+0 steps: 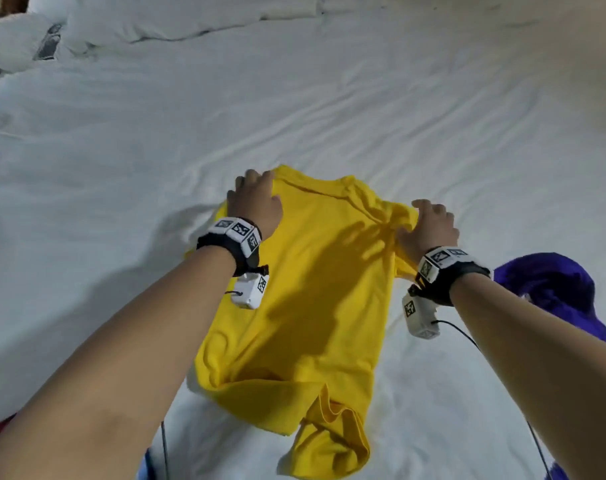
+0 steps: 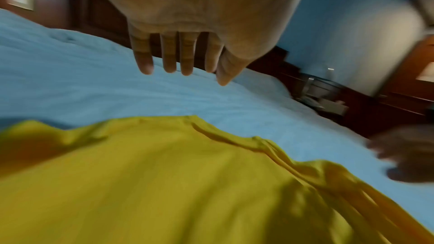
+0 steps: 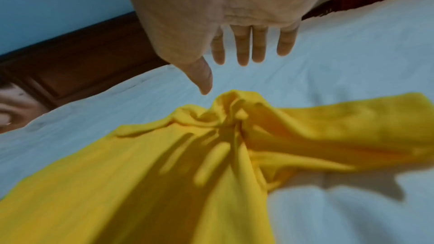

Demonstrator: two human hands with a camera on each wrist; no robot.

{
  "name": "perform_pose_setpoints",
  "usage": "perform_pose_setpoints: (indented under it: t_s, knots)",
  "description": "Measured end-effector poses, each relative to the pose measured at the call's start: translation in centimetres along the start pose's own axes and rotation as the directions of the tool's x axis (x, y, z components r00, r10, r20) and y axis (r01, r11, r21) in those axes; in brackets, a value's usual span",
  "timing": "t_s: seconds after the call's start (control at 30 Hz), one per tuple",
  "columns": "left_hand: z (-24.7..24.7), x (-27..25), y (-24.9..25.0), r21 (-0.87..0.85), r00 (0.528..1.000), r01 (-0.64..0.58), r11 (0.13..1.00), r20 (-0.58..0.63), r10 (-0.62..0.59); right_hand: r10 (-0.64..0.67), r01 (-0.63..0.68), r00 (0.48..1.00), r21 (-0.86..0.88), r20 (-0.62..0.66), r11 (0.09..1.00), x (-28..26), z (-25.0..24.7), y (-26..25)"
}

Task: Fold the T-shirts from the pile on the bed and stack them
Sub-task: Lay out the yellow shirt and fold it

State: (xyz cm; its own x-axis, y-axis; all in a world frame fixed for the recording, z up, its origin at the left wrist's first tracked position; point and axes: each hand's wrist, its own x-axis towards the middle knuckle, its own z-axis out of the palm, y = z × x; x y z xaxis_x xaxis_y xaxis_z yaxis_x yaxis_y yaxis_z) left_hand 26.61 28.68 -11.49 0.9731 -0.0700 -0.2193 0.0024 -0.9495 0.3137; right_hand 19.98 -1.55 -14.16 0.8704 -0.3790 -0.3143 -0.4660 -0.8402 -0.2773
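Now the yellow T-shirt (image 1: 294, 299) lies flat on the bed (image 1: 329, 116), its long axis running from the shoulders back toward the person. Both the left hand (image 1: 255, 202) and right hand (image 1: 429, 225) hover open-fingered, holding nothing, each just above its own shoulder corner; the bunched sleeve lies directly beneath the right.

Purple garment (image 1: 558, 292) cut by right edge; left wrist view blurs right hand (image 2: 404, 153)
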Motion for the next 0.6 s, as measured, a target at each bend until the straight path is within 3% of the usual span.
perform_pose_setpoints:
  t_s: [0.07, 0.1, 0.2, 0.3, 0.37, 0.47, 0.53, 0.6]
  knots:
    - [2.0, -4.7, 0.8, -0.121, 0.984, -0.127, 0.984, 0.111, 0.141, -0.068, 0.068, 0.997, 0.019, 0.018, 0.998, -2.9, 2.4, 0.3]
    - [3.1, -7.5, 0.9, -0.182, 0.956, -0.144, 0.973, 0.229, 0.185, -0.136, 0.134, 0.99, 0.067, 0.036, 0.989, -5.0, 3.7, 0.4]
    - [6.6, -16.0, 0.4, -0.137, 0.779, -0.162, 0.977, 0.591, 0.212, -0.331, 0.285, 0.917, 0.213, 0.225, 0.934, -13.1, 7.6, 0.8]
    - [10.7, -22.4, -0.8, 0.104, 0.65, -0.297, 0.949, 0.75, 0.121, -0.374, 0.352, 0.77, 0.146, 0.517, 0.925, -21.0, 11.0, 1.3]
    - [12.9, -25.4, -1.2, 0.222, 0.665, -0.371, 0.902, 0.741, 0.091, -0.294, 0.409, 0.716, -0.04, 0.633, 0.911, -24.5, 12.6, 1.8]
    - [14.2, -28.2, -1.3, 0.286, 0.743, -0.362, 0.887, 0.664, 0.089, -0.195, 0.38, 0.74, -0.161, 0.644, 0.911, -27.1, 13.4, 2.7]
    - [13.9, -29.1, -1.5, 0.282, 0.789, -0.309, 0.908, 0.609, 0.079, -0.217, 0.342, 0.772, -0.103, 0.598, 0.934, -28.1, 13.1, 3.1]
    - [12.7, -29.7, -1.9, 0.218, 0.859, -0.223, 0.95, 0.504, 0.086, -0.291, 0.252, 0.835, 0.146, 0.467, 0.957, -29.0, 12.0, 3.2]
